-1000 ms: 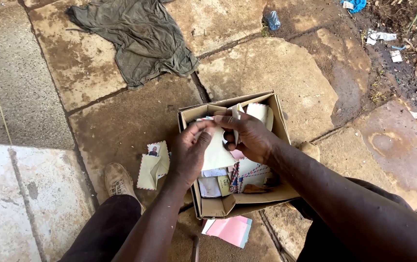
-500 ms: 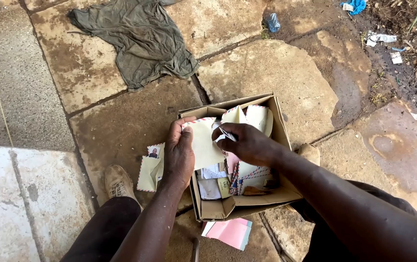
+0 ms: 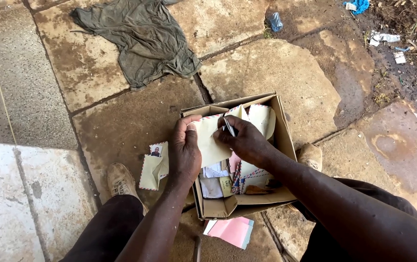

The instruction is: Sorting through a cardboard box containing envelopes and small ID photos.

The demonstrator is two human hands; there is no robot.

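Cardboard forms the open box (image 3: 286, 145) that sits on wet stone paving (image 3: 276, 77) between the person's feet. Over its left half the left hand (image 3: 185, 151) grips a cream envelope (image 3: 209, 140) with a red and blue striped edge, thumb on the near face and fingers curled round the left edge, clamped on the paper. The right hand (image 3: 245, 140) meets the envelope from the right, its fingers bunched together and pinching a thin dark slip or pen-like thing (image 3: 229, 126) against the envelope's top right corner; what that thing is cannot be told. The envelope is held tilted just above the box, not resting in it.

Inside the box lie more envelopes and papers (image 3: 228, 182), some striped, some white, one pinkish. Another cream envelope stands against the far right wall.

Left of the box, on the paving, lies a folded greenish envelope with a small photo (image 3: 155, 151) on top, just beside a worn shoe (image 3: 121, 180). A second shoe (image 3: 310, 155) shows right of the box. Near the box's near edge, pink paper (image 3: 233, 230) lies on the ground. Far left, a crumpled grey-green shirt (image 3: 140, 39) is spread on the stones. Litter (image 3: 385, 38) is scattered on the dirt at far right.
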